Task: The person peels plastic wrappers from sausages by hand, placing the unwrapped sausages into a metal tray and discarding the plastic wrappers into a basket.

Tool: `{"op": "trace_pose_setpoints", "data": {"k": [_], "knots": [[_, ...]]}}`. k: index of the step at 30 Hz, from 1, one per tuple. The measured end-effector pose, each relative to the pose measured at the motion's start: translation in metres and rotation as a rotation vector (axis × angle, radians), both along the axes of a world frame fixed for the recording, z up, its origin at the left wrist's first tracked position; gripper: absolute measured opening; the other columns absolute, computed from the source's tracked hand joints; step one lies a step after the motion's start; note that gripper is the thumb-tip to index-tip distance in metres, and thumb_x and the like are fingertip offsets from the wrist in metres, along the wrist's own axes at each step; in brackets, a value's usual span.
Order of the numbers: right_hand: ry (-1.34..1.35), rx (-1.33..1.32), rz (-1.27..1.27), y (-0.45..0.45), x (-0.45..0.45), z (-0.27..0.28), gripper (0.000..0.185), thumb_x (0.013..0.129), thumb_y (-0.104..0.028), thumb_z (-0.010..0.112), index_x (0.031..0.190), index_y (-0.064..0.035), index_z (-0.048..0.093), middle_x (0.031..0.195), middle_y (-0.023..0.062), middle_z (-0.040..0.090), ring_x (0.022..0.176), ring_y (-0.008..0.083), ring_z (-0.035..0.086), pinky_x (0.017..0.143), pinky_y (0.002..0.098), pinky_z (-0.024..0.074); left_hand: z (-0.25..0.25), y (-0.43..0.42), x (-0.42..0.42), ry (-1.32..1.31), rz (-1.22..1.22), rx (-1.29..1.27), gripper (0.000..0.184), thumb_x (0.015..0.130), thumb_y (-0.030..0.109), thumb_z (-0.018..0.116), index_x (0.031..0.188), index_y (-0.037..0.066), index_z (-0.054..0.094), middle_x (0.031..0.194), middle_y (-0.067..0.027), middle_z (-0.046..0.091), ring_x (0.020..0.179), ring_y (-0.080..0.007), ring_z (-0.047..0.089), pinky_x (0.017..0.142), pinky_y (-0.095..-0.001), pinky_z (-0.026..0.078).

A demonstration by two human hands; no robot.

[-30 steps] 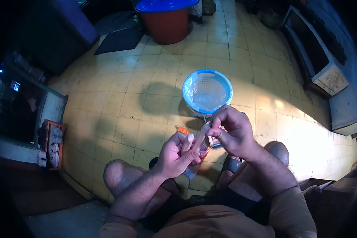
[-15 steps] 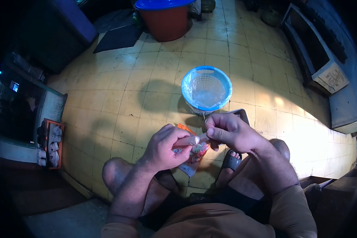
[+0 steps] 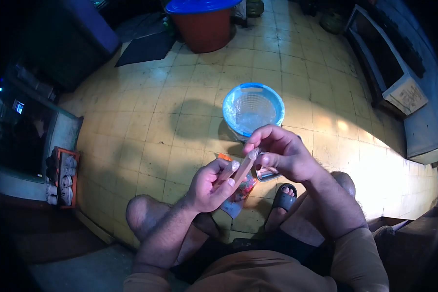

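Observation:
My left hand (image 3: 209,189) is closed around two pale pinkish sticks in thin clear wrapping, which point up and to the right. The longer stick (image 3: 244,168) reaches toward my right hand (image 3: 284,155). The shorter stick (image 3: 229,170) lies beside it. Thumb and fingers of my right hand are at the wrapped tip of the longer stick, and whether they pinch the wrapping is too small to tell. Below the hands, a colourful plastic packet (image 3: 234,205) lies on the floor. Partly hidden under my right hand is a metal tray (image 3: 267,175).
A blue basket (image 3: 253,132) lined with clear plastic stands just beyond my hands. Farther off are a red tub (image 3: 204,31) with a blue lid and a dark mat (image 3: 146,49). An orange shoe rack (image 3: 61,163) is at the left, a white-framed cabinet (image 3: 406,96) at the right.
The sticks, held nearly level half a second ago, now tilt upward. My left hand has turned, and the fingers of my right hand have spread a little at the tip.

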State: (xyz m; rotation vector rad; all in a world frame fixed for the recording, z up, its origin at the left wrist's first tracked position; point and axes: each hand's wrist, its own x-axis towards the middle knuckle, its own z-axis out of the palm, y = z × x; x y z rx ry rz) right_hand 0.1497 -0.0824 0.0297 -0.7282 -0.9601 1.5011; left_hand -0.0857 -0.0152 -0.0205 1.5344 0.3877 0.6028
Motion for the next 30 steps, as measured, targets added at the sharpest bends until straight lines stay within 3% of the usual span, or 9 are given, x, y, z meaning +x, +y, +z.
{"op": "trace_pose_setpoints", "data": {"k": [1,5,9,11,12,13,16,23,30], "knots": [[0.03,0.024,-0.011,-0.001,-0.005,-0.004,0.029,0.085,-0.009,0.072,0.11,-0.0016,0.059,0.107,0.011,0.063,0.094,0.0158,0.062,0.081,0.0293,0.0515,0.0,-0.001,0.0,0.028,-0.077,-0.059,0.018,0.095,0.014,0.056,0.106,0.002,0.049,0.104,-0.011,0.064,0.085,-0.0095,0.058,0.079,-0.0266,0.048],[-0.064,0.119,-0.007,0.0,-0.003,-0.008,0.013,0.085,-0.005,0.072,0.094,-0.0013,0.064,0.096,0.008,0.064,0.088,0.0144,0.062,0.077,0.0289,0.0514,0.015,-0.016,0.013,-0.05,-0.072,-0.267,0.015,0.094,0.01,0.055,0.106,0.001,0.051,0.091,-0.0013,0.056,0.078,-0.008,0.055,0.076,-0.0267,0.048],[-0.254,0.027,-0.016,-0.004,-0.006,-0.001,0.013,0.082,-0.004,0.075,0.087,-0.002,0.063,0.089,0.0048,0.062,0.082,0.0109,0.059,0.073,0.0255,0.05,0.016,-0.009,0.025,-0.221,0.097,0.084,0.014,0.097,0.005,0.054,0.109,-0.001,0.051,0.09,-0.0044,0.06,0.08,-0.0083,0.061,0.071,-0.0257,0.051],[-0.252,0.017,0.015,-0.005,-0.014,-0.002,0.016,0.081,-0.003,0.076,0.086,-0.0019,0.062,0.087,0.0033,0.061,0.08,0.0093,0.058,0.07,0.0239,0.0487,0.029,-0.013,0.02,-0.163,0.096,0.025,0.016,0.096,0.006,0.056,0.11,-0.001,0.052,0.088,-0.0067,0.063,0.074,-0.011,0.065,0.065,-0.0245,0.051],[-0.296,0.001,0.036,-0.006,-0.017,-0.002,0.016,0.08,-0.003,0.077,0.086,-0.0019,0.062,0.087,0.0031,0.061,0.08,0.009,0.058,0.069,0.0238,0.0484,0.036,-0.017,0.022,-0.118,0.171,-0.07,0.015,0.092,0.014,0.066,0.097,0.001,0.061,0.088,-0.0029,0.062,0.075,-0.0056,0.054,0.067,-0.0226,0.045],[-0.343,-0.011,0.055,-0.006,-0.019,-0.002,0.017,0.08,-0.002,0.077,0.086,-0.0019,0.062,0.087,0.0028,0.061,0.08,0.0087,0.059,0.068,0.0238,0.0482,0.036,-0.016,0.02,-0.116,0.181,-0.076,0.015,0.092,0.014,0.066,0.097,0.001,0.061,0.088,-0.0029,0.062,0.075,-0.0056,0.054,0.067,-0.0226,0.045],[-0.452,0.051,0.015,-0.006,-0.02,-0.005,0.015,0.081,0.002,0.074,0.086,-0.0016,0.061,0.086,0.0029,0.061,0.079,0.0093,0.061,0.067,0.0241,0.0492,0.03,-0.004,0.021,-0.01,0.242,0.455,0.01,0.089,0.011,0.067,0.087,0.003,0.062,0.069,-0.0018,0.057,0.061,-0.0096,0.052,0.057,-0.026,0.042],[-0.753,0.28,-0.121,-0.006,-0.03,-0.015,0.017,0.076,0.004,0.074,0.086,-0.0018,0.061,0.082,0.007,0.06,0.074,0.0166,0.061,0.063,0.0304,0.0465,0.039,-0.003,0.019,0.099,0.207,0.594,0.007,0.086,0.006,0.064,0.081,0.004,0.059,0.064,-0.0035,0.05,0.058,-0.0149,0.051,0.055,-0.03,0.043],[-0.77,0.377,-0.234,-0.005,-0.041,-0.02,0.02,0.075,0.004,0.073,0.082,-0.0034,0.056,0.08,0.0074,0.055,0.072,0.0234,0.058,0.063,0.0319,0.0447,0.027,-0.003,0.019,0.06,0.289,0.549,0.007,0.088,0.003,0.057,0.083,0.004,0.053,0.068,-0.0044,0.053,0.057,-0.0144,0.053,0.053,-0.0301,0.044]]}}
